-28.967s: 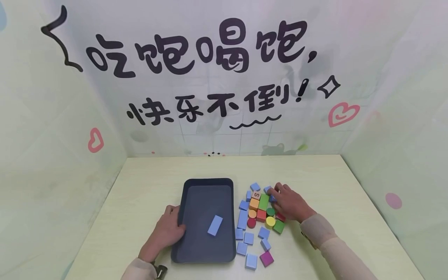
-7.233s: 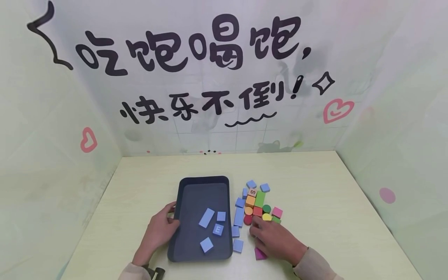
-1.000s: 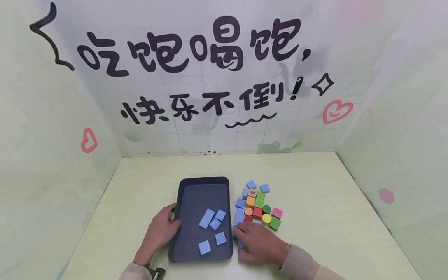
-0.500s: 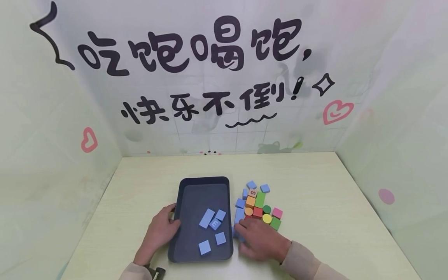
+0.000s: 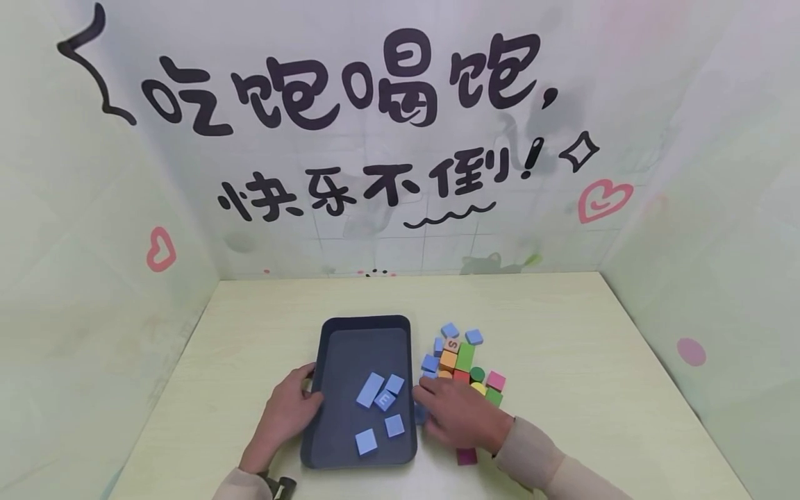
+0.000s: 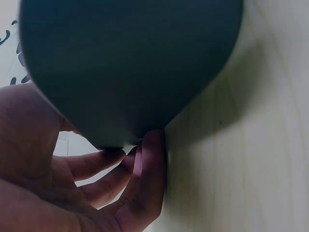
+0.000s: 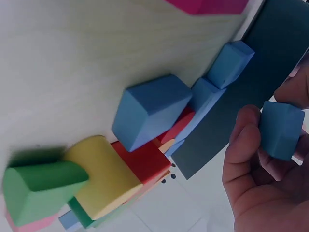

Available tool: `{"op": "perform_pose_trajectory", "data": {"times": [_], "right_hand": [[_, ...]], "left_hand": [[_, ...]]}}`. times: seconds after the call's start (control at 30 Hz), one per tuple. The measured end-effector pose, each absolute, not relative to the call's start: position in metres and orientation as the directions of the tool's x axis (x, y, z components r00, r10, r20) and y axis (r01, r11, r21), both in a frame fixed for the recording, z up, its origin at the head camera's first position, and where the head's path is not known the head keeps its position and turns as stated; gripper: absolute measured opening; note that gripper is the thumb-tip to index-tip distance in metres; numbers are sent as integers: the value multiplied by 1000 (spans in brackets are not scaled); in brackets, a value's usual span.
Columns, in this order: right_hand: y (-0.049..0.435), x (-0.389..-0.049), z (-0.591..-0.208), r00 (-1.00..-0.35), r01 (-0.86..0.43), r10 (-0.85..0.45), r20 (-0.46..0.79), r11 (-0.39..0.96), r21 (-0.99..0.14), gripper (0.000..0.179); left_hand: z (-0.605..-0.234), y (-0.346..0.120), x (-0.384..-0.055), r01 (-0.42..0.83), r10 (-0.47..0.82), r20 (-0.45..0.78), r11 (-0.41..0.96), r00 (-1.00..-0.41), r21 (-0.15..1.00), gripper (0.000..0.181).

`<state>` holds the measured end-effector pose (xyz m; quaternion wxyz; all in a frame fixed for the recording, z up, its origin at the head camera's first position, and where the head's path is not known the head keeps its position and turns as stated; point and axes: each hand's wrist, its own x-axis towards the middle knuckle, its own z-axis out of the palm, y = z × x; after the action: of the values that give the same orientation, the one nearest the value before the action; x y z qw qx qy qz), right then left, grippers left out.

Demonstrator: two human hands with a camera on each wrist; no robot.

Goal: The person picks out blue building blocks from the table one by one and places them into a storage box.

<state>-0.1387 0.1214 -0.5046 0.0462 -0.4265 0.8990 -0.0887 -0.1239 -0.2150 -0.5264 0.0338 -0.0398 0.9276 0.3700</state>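
My left hand (image 5: 289, 408) grips the left rim of a dark grey tray (image 5: 337, 347), thumb at its edge. In the left wrist view fingers (image 6: 149, 179) curl against the tray's underside, near the table. Several blue blocks lie in the tray, one marked with an E (image 5: 385, 399). My right hand (image 5: 461, 414) is beside the tray's right wall, over the loose blocks. A small blue block (image 7: 281, 129) is pinched between its fingers and thumb, raised off the table in the right wrist view. Below the hand, another blue block (image 7: 152, 111) rests among the red and yellow pieces.
Right of the tray is a cluster of blocks, including a wooden S cube (image 5: 451, 344), a long green block (image 5: 465, 357), a pink block (image 5: 496, 380) and a green cylinder (image 5: 478, 373). A magenta block (image 5: 466, 456) lies nearer me. Walls enclose the table (image 5: 550, 326).
Over the last second my right hand has shifted slightly away from me along the tray, uncovering the magenta block. Since about seven seconds ago, another blue block has joined those in the tray.
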Motion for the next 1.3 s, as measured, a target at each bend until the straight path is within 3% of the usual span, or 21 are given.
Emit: {"op": "perform_pose_trajectory", "data": {"times": [0.13,0.5,0.97,1.3], "right_hand": [[116,-144,-502,-625,-765,-781,-12,615,-194,20],[99,-156,-495,-542,-840,-840,34,541,-35,21],[68,-182,-485,-472,-881,-877,91,472,-31,14],[42,-208,-488,-488,-873,-871,59,487,-23,12]], "left_hand": [[-527,-216,-123,-85,-43,-79,725,-996,684,61],[-528,-217,-123,-77,-38,-71,727,-997,683,60],[-527,-217,-125,-73,-36,-68,737,-997,672,60],[-528,-218,-124,-89,-42,-85,732,-995,676,61]]}}
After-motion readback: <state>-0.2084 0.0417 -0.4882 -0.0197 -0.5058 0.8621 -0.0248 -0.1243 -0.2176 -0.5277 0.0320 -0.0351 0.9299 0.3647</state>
